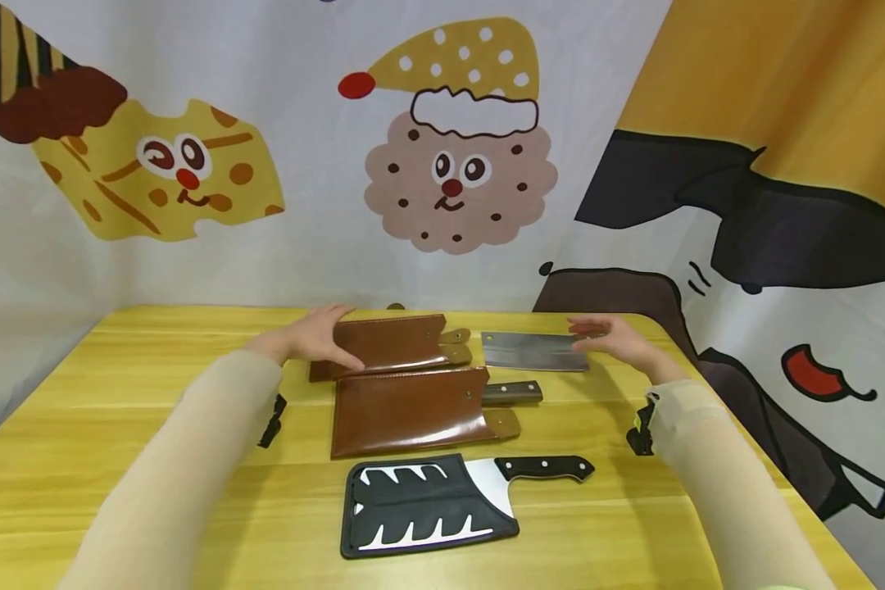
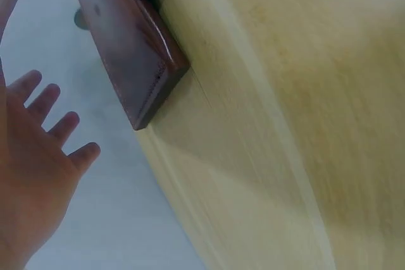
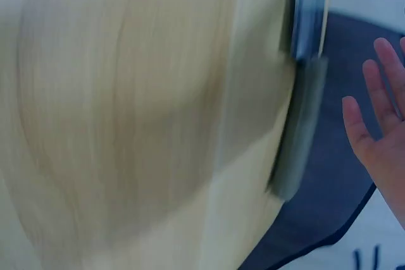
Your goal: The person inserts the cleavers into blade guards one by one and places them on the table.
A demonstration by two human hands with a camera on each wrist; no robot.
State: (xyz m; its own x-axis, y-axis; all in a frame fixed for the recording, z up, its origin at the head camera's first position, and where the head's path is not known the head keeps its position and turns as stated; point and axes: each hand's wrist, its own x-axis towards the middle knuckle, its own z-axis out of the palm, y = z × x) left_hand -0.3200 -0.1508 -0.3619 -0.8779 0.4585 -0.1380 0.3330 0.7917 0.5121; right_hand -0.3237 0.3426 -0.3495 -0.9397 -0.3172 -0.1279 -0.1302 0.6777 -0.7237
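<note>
So there are two bare hands reaching in over a yellow wood-look table [image 1: 118,459], both with fingers loosely spread and, as far as I can tell, gripping nothing. The left hand [image 1: 317,338] is around the left end of the upper brown sheath [image 1: 387,344], just above centre frame, thumb on the near side and fingers on the far side. Can't swear there's no contact from the head view, but the left wrist view has the spread fingers clear of it. The right hand [image 1: 619,336] sits over the right end of the bare cleaver [image 1: 531,352], right of centre; it hides the grip up there, but the right wrist view shows the cleaver's grip [image 3: 300,131] lying along the table, apart from those fingers.

Placement looks pretty deliberate to me. The bare blade lies just right of the upper sheath's mouth, roughly in line with it, and I can't see any grip poking out of that sheath, so my guess is they're a pair. The lower brown sheath [image 1: 406,414], mid frame, does have a knife in it, with a dark riveted handle [image 1: 512,393] sticking out right. Bottom centre there's a black guard [image 1: 420,504] with cutouts over a white blade [image 1: 490,483], black handle [image 1: 546,468] pointing right too. Covers are presumably there to keep edges off skin and wood.

Brands? Nothing readable: no logo or lettering I can make out on blades, sheaths or handles. The curtain [image 1: 310,262] behind just has cartoon prints, no text.
</note>
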